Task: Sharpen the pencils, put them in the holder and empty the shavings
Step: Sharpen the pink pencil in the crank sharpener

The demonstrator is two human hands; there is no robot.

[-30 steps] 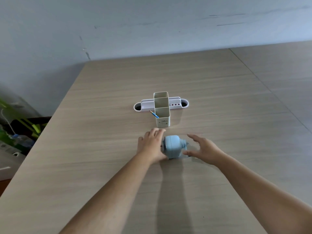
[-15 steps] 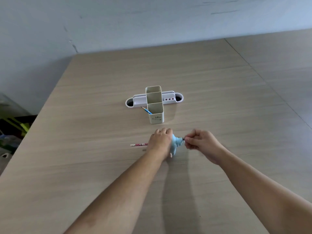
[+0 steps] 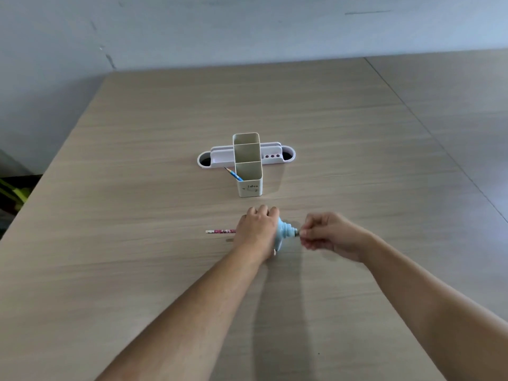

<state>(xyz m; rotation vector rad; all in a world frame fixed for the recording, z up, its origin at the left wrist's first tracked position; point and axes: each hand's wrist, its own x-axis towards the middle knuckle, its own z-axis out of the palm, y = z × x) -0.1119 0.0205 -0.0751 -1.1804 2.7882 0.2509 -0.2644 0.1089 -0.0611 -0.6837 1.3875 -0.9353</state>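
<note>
A light blue crank sharpener (image 3: 284,232) stands on the wooden table (image 3: 137,270). My left hand (image 3: 258,229) is clamped over its body, hiding most of it. A pink patterned pencil (image 3: 220,231) sticks out to the left from under that hand, lying level. My right hand (image 3: 328,235) pinches the crank handle at the sharpener's right end. Behind them stands a beige and white pencil holder (image 3: 247,163) with several compartments. A blue pencil (image 3: 233,174) leans out of its front left side, tip up.
A grey wall runs along the table's far edge. A second tabletop (image 3: 453,105) adjoins on the right, with a seam between them. Green objects (image 3: 13,192) lie on the floor beyond the table's left edge.
My left hand closed over the sharpener and the pink pencil now shows at its left. My right hand went from open beside the sharpener to pinching the crank.
</note>
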